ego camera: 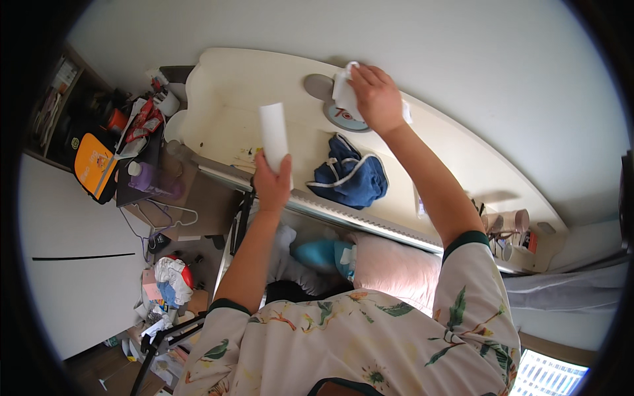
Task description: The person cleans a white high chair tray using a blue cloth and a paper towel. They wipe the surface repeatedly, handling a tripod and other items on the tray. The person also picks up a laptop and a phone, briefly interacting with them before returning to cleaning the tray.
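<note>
My left hand (272, 180) is closed around the lower end of a white, flat-looking or rolled piece (273, 129) whose exact kind I cannot tell. My right hand (376, 96) presses a crumpled white tissue or cloth (344, 94) over a round grey-rimmed object with a pale blue face (342, 118). A grey disc (318, 86) adjoins that object at the upper left. Between my arms a crumpled blue cloth with white trim (351, 173) lies on the cream shelf (242, 84). Small bits lie on the shelf left of the white piece.
Below the shelf edge lie a pink pillow (401, 262) and a turquoise item (314, 255). Glasses (515, 220) stand at the shelf's right end. At left are a purple bottle (148, 178), an orange bag (94, 166) and a white hanger (183, 220).
</note>
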The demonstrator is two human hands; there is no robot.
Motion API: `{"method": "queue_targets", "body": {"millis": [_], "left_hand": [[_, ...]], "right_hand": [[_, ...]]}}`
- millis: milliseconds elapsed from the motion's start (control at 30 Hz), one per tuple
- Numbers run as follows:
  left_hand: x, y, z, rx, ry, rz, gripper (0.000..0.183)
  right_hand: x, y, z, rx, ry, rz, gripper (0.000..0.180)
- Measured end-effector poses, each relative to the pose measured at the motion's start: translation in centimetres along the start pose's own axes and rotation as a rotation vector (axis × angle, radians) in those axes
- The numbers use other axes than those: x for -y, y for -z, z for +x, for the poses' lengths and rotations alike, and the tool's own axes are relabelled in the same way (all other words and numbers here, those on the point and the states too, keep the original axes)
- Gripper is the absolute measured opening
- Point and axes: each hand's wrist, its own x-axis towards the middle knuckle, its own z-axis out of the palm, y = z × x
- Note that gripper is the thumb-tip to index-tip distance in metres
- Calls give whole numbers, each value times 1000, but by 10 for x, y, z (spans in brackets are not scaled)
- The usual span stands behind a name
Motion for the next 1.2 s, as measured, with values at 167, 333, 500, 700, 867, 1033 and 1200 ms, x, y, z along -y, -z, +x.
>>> {"method": "queue_targets", "body": {"millis": [167,333,500,700,867,1033,1200], "left_hand": [[23,-36,-11,152,-43,340,43],[28,-39,-7,143,-113,360,38],[33,-36,-7,78,-214,336,38],[33,-33,-6,83,-231,314,37],[33,-31,-5,120,-215,271,35],[35,-29,-5,78,-236,331,39],[31,-36,-6,98,-245,358,41]], "right_hand": [[41,-59,58,141,77,3,29],[65,-100,91,158,215,-82,30],[97,-146,130,171,275,-32,36],[137,-204,182,212,336,-62,26],[165,-235,207,384,484,-173,13],[181,-241,198,299,404,-186,12],[197,-243,179,87,293,23,13]]}}
